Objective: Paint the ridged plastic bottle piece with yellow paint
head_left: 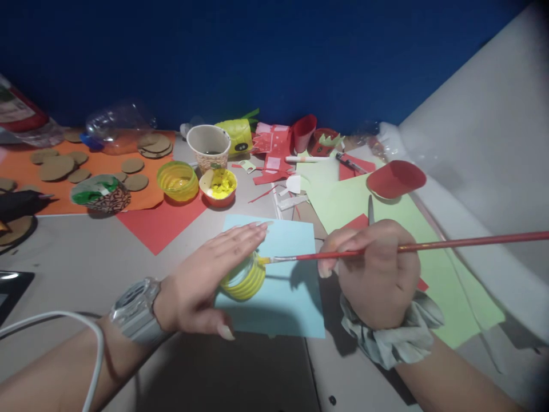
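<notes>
Paintbrush (328,255) with a long red handle is gripped in the right hand (377,274) in the head view; the fingers are closed together around the handle, and the yellow tip touches the side of a ribbed piece (243,286). This piece has yellow rings and a paler part near the left hand, and it is situated on a light blue sheet (291,312). The left hand (214,269) lies over it with fingers extended and close to one another, while the thumb is apart from them. Around the left wrist is a clear watch (139,309), and around the right one a pale green scrunchie (394,337).

Beyond the blue sheet, on the grey surface (77,246), a small red cup (218,189) contains yellow paint. Just to its left is a yellow-green bowl (178,182), and behind these two stands a patterned paper cup (209,149) with dark content. Farther left, cardboard discs (58,167), a cup part with green paint (100,193) and a clear bottle (118,129) rest on orange paper (17,163). At the right side, a red curved piece (397,178) lies upon light green paper (454,286), and a white pen (306,159) is near red scraps (274,176).
</notes>
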The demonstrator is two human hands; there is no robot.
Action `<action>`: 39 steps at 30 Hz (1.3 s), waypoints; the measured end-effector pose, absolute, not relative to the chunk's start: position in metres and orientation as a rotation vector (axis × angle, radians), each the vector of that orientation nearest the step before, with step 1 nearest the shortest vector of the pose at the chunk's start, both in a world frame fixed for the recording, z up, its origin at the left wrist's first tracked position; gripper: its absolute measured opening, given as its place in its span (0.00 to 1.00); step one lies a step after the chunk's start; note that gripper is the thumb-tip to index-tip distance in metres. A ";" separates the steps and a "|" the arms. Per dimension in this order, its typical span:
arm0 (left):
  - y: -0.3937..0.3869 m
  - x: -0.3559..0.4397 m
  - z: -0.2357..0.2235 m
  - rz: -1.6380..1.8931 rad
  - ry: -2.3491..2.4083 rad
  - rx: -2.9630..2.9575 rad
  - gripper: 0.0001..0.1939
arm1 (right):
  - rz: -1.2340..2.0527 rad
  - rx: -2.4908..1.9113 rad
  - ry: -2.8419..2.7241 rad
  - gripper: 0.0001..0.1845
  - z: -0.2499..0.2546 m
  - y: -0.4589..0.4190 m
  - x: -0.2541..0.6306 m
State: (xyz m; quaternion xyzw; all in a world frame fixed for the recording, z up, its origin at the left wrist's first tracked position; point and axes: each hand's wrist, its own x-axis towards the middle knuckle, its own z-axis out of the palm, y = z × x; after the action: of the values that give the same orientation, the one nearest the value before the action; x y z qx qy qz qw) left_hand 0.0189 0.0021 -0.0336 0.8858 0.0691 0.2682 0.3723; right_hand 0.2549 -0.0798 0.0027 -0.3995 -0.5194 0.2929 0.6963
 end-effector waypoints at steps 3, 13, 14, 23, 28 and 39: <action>0.003 0.019 -0.034 0.695 0.172 2.267 0.51 | 0.693 -0.874 -1.183 0.12 0.004 -0.079 0.254; 0.001 0.018 -0.034 0.669 0.207 2.266 0.51 | 0.704 -0.918 -1.138 0.12 0.001 -0.078 0.255; 0.001 0.018 -0.033 0.672 0.210 2.268 0.51 | 0.698 -0.921 -1.128 0.12 0.001 -0.078 0.254; 0.002 0.018 -0.036 0.707 0.188 2.261 0.50 | 0.804 -0.916 -1.070 0.12 0.001 -0.076 0.257; 0.002 0.018 -0.034 0.680 0.200 2.259 0.51 | 0.844 -0.811 -1.148 0.12 0.004 -0.079 0.253; 0.002 0.018 -0.036 0.706 0.210 2.250 0.50 | 0.650 -0.666 -1.352 0.11 -0.003 -0.087 0.255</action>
State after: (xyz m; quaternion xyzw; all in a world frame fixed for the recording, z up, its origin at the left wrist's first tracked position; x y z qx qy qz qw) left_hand 0.0179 0.0015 -0.0359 0.8800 0.0823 0.2763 0.3774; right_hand 0.2554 -0.0867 -0.0034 -0.2966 -0.6026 0.2898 0.6818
